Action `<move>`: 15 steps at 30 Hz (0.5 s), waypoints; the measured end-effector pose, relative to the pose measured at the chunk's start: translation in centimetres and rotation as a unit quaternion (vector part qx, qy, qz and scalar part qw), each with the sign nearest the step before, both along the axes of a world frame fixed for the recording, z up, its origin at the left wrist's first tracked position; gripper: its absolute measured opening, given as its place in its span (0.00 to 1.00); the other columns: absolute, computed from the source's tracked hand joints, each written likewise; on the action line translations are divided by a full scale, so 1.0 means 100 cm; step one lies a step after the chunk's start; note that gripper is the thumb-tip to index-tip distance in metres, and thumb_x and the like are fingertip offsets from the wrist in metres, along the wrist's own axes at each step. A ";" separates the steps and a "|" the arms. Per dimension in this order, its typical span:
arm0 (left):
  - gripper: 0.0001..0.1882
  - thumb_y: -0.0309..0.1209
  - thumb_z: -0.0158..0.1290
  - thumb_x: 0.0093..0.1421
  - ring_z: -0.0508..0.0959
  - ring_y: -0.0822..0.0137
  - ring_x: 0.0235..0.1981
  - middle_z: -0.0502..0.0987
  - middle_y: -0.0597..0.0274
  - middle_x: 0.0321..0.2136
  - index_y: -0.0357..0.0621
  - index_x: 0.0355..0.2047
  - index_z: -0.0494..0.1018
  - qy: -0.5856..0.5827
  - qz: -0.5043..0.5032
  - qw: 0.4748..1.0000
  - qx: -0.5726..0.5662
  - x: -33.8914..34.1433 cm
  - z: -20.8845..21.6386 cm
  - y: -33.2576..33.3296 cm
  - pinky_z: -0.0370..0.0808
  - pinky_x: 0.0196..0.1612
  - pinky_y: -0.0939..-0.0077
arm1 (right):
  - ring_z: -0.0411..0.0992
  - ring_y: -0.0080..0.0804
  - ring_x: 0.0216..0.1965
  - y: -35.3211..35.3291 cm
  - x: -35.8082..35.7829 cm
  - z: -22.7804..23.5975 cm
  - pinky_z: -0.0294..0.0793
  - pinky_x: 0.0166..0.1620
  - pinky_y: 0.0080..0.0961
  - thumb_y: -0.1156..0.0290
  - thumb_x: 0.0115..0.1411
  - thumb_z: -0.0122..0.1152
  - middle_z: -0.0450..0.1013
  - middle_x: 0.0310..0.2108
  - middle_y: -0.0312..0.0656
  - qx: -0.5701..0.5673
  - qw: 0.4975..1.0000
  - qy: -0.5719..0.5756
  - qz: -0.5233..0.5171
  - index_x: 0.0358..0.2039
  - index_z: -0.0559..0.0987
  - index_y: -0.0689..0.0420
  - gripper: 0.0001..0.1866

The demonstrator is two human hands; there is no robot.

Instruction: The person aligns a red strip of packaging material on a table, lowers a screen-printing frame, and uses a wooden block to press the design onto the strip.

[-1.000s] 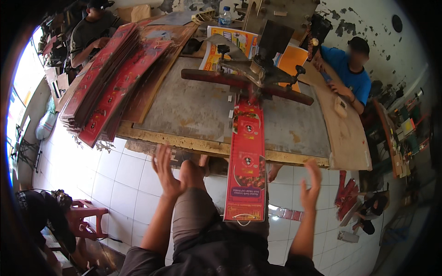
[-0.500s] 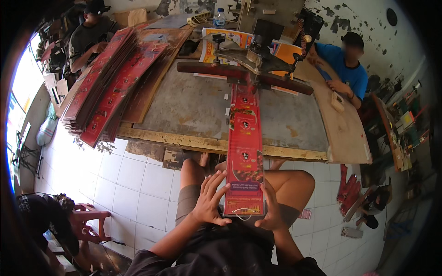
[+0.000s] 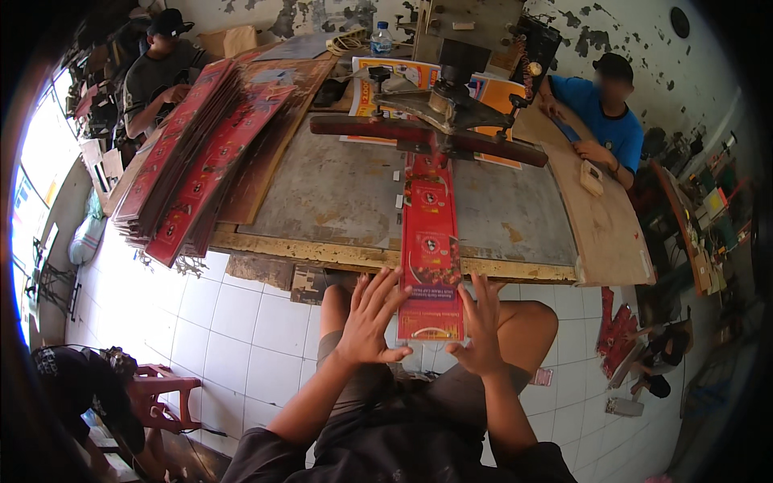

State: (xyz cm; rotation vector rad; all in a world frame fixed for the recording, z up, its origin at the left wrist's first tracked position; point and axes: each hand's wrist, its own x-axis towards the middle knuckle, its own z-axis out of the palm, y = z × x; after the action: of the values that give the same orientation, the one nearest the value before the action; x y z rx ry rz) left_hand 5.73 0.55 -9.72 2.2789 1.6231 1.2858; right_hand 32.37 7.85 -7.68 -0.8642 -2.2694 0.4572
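Note:
A long red printed strip point(image 3: 433, 253) stretches from near my lap, over the table's front edge, to beneath the metal press point(image 3: 451, 105). Its near end carries a pale curved loop or cut-out point(image 3: 432, 332). My left hand point(image 3: 370, 318) rests along the strip's left edge, fingers spread and fingertips over the printed face. Along the right edge lies my right hand point(image 3: 481, 326), with fingers stretched forward and thumb apart. What the strip's far end meets under the red-brown press bar point(image 3: 354, 125) is hidden.
Stacked red strips point(image 3: 197, 161) overhang the table's left front. Colourful printed sheets point(image 3: 394, 72) lie behind the press bar, near a water bottle point(image 3: 381, 39). One person in blue point(image 3: 612, 121) works at the right; another point(image 3: 161, 72) is at the far left. A red stool point(image 3: 165, 394) stands lower left.
The red strip has slid forward, away from me and further under the press. Both my hands have moved forward with it, fingers still spread. A dark block at the press's top has shifted.

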 end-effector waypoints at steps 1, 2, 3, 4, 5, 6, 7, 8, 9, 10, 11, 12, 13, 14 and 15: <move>0.55 0.77 0.46 0.61 0.55 0.42 0.80 0.59 0.43 0.78 0.47 0.75 0.65 0.004 0.005 1.000 -0.005 -0.002 0.003 0.005 0.42 0.80 0.40 | 0.44 0.63 0.82 0.006 -0.002 0.001 0.37 0.77 0.67 0.16 0.62 0.47 0.51 0.81 0.58 0.005 1.000 -0.018 -0.004 0.79 0.61 0.55 0.61; 0.56 0.78 0.46 0.61 0.55 0.42 0.80 0.59 0.44 0.78 0.47 0.75 0.65 0.009 0.009 1.000 -0.011 -0.004 0.005 0.010 0.41 0.80 0.40 | 0.44 0.62 0.82 0.013 -0.004 0.003 0.37 0.77 0.68 0.16 0.61 0.47 0.51 0.81 0.57 0.010 0.999 -0.036 -0.008 0.79 0.62 0.54 0.61; 0.56 0.78 0.46 0.60 0.54 0.43 0.81 0.58 0.46 0.79 0.48 0.75 0.65 0.034 0.019 0.999 -0.018 -0.008 0.006 0.013 0.41 0.80 0.39 | 0.43 0.62 0.82 0.018 -0.006 0.004 0.36 0.77 0.69 0.16 0.61 0.48 0.52 0.81 0.56 0.011 0.998 -0.054 -0.012 0.79 0.62 0.54 0.61; 0.56 0.79 0.46 0.60 0.54 0.43 0.81 0.58 0.46 0.79 0.48 0.75 0.65 0.037 0.022 0.999 -0.019 -0.011 0.008 0.016 0.40 0.80 0.38 | 0.43 0.61 0.83 0.022 -0.007 0.005 0.34 0.77 0.70 0.14 0.60 0.45 0.52 0.81 0.55 0.006 0.998 -0.061 -0.011 0.78 0.63 0.54 0.62; 0.57 0.79 0.46 0.60 0.53 0.43 0.81 0.58 0.46 0.79 0.48 0.75 0.65 0.040 0.026 0.999 -0.021 -0.013 0.010 0.020 0.40 0.79 0.37 | 0.42 0.61 0.83 0.025 -0.009 0.007 0.32 0.77 0.72 0.13 0.60 0.42 0.52 0.81 0.54 0.001 0.998 -0.068 -0.011 0.78 0.64 0.55 0.63; 0.57 0.79 0.46 0.60 0.53 0.43 0.81 0.57 0.47 0.79 0.49 0.75 0.65 0.044 0.027 0.998 -0.022 -0.015 0.011 0.024 0.40 0.79 0.37 | 0.42 0.61 0.83 0.028 -0.010 0.007 0.30 0.77 0.73 0.11 0.59 0.40 0.52 0.81 0.52 -0.004 0.997 -0.074 -0.013 0.77 0.64 0.55 0.64; 0.58 0.81 0.45 0.59 0.53 0.44 0.81 0.58 0.50 0.79 0.48 0.75 0.65 0.047 0.031 0.998 -0.021 -0.017 0.009 0.027 0.40 0.79 0.35 | 0.43 0.58 0.83 0.031 -0.011 0.005 0.30 0.77 0.72 0.11 0.58 0.41 0.55 0.80 0.51 0.006 0.998 -0.069 -0.015 0.76 0.66 0.55 0.64; 0.58 0.81 0.44 0.58 0.53 0.45 0.81 0.58 0.51 0.79 0.48 0.74 0.66 0.049 0.034 0.998 -0.024 -0.018 0.009 0.029 0.41 0.79 0.35 | 0.45 0.57 0.83 0.032 -0.012 0.004 0.31 0.77 0.72 0.12 0.58 0.43 0.55 0.80 0.50 0.013 0.998 -0.065 -0.012 0.77 0.66 0.54 0.63; 0.59 0.81 0.44 0.58 0.53 0.45 0.81 0.59 0.52 0.79 0.48 0.74 0.66 0.051 0.034 0.998 -0.027 -0.019 0.008 0.031 0.41 0.79 0.35 | 0.46 0.56 0.82 0.033 -0.012 0.002 0.33 0.77 0.71 0.13 0.58 0.45 0.56 0.80 0.50 0.021 0.998 -0.061 -0.012 0.77 0.65 0.52 0.62; 0.59 0.82 0.43 0.58 0.54 0.46 0.81 0.59 0.53 0.79 0.48 0.74 0.66 0.053 0.034 0.998 -0.030 -0.020 0.006 0.033 0.41 0.79 0.35 | 0.48 0.55 0.82 0.034 -0.012 0.001 0.34 0.77 0.71 0.13 0.58 0.47 0.56 0.80 0.49 0.029 0.998 -0.057 -0.011 0.78 0.65 0.51 0.62; 0.59 0.82 0.41 0.59 0.57 0.48 0.80 0.63 0.55 0.78 0.48 0.73 0.68 0.046 0.041 0.998 -0.021 -0.017 0.002 0.035 0.44 0.78 0.37 | 0.49 0.55 0.82 0.036 -0.011 0.000 0.34 0.77 0.71 0.13 0.58 0.47 0.57 0.80 0.49 0.032 0.998 -0.060 -0.016 0.78 0.65 0.50 0.61; 0.58 0.82 0.40 0.59 0.58 0.48 0.79 0.64 0.55 0.77 0.47 0.73 0.68 0.035 0.046 0.998 -0.016 -0.015 0.000 0.035 0.45 0.78 0.39 | 0.50 0.54 0.81 0.036 -0.011 -0.001 0.35 0.77 0.70 0.13 0.58 0.47 0.57 0.79 0.48 0.032 0.997 -0.061 -0.020 0.78 0.65 0.50 0.61; 0.58 0.83 0.40 0.59 0.60 0.48 0.79 0.65 0.55 0.77 0.47 0.72 0.69 0.025 0.052 0.998 -0.010 -0.012 -0.001 0.037 0.46 0.77 0.40 | 0.51 0.53 0.81 0.035 -0.011 -0.002 0.35 0.77 0.70 0.13 0.58 0.47 0.58 0.79 0.48 0.033 0.997 -0.061 -0.025 0.78 0.65 0.50 0.61; 0.58 0.83 0.39 0.60 0.61 0.49 0.78 0.66 0.55 0.76 0.47 0.72 0.70 0.015 0.058 0.998 -0.005 -0.011 -0.001 0.038 0.47 0.77 0.42 | 0.51 0.53 0.81 0.035 -0.013 -0.002 0.35 0.77 0.69 0.13 0.58 0.47 0.58 0.79 0.48 0.031 0.998 -0.054 -0.026 0.78 0.65 0.50 0.61; 0.58 0.83 0.39 0.60 0.62 0.49 0.77 0.68 0.55 0.75 0.47 0.71 0.70 0.015 0.065 0.998 -0.001 -0.009 -0.002 0.039 0.47 0.77 0.43 | 0.52 0.53 0.81 0.037 -0.013 -0.001 0.36 0.77 0.69 0.13 0.58 0.47 0.59 0.79 0.48 0.031 0.998 -0.050 -0.027 0.78 0.65 0.49 0.61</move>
State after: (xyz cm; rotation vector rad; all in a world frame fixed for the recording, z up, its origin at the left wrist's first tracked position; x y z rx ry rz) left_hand 4.85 4.46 -9.90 2.2359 1.8081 1.2803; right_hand 31.04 11.50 -7.76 -0.9337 -2.3315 0.3248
